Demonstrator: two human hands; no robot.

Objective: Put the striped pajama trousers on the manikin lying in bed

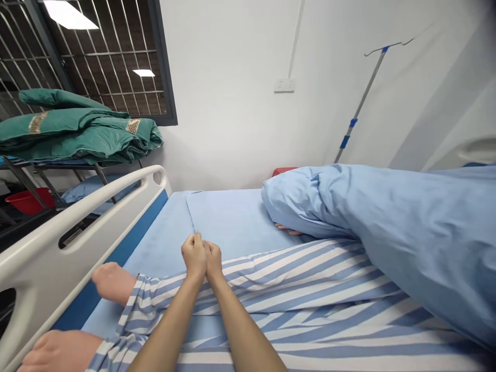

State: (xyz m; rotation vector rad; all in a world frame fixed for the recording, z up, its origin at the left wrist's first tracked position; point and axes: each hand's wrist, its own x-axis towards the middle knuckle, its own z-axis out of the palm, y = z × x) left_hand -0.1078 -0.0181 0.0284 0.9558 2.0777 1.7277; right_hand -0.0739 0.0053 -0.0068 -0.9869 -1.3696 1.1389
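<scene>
White wall [228, 103] fills the far side of my view, with a barred window [108, 51] at its left end and a socket [284, 85] partway along.

My left hand [193, 256] and right hand [213, 259] are both clenched into fists, pressed side by side at the far edge of the striped trousers [294, 274]. An edge or crease in the pale blue sheet [232, 212] runs down towards them; I can't make out whether either fist grips any cloth.

Around the fists, the lower legs of a person lie stretched across the bed, with one bare foot [113, 281] near the end board [116, 213] and the other foot [62, 352] closer to me. The blue quilt [387, 212] is bunched to the right, covering the upper part; fingertips [289, 230] show under its edge.

As for how far things have got, I'd judge the uncovering of the lower legs done: the quilt is off them, and it is not spread back. The sheet looks fairly flat on the wall side; beneath the legs I can't judge it.

Farther out I see a drip pole [366, 95] behind the quilt, folded green bedding [89, 134] on the left and a red basin [31, 201] below it.
</scene>
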